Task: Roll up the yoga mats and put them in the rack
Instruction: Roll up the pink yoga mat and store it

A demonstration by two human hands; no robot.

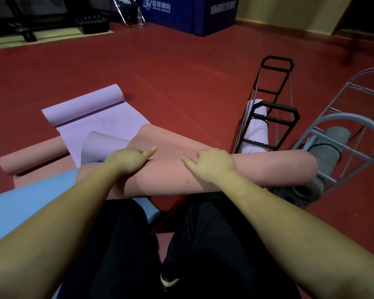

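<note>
Both hands press down on top of a rolled pink yoga mat (203, 173), the left hand (130, 159) and the right hand (209, 164) set near each other at mid-roll, fingers curled over its far side with a forefinger of each stretched out; neither closes fully around it. The roll lies across the person's front, its long axis running left to right, its right end reaching toward the racks. Beyond the left hand lies a purple yoga mat (99, 124), mostly flat, its far end curled into a roll and its near corner turned up against the pink one. Left of that, another pink roll (32, 156) lies on the floor. Under the left forearm spreads a light blue mat (26, 203). Beyond the right hand stands a black wire rack (270, 117) holding a pale rolled mat (257, 130); further right, a grey rack (341, 134) holds a grey rolled mat (330, 152). Everything rests on a red floor (181, 72), with blue padded blocks (190, 14) along the far wall.
</note>
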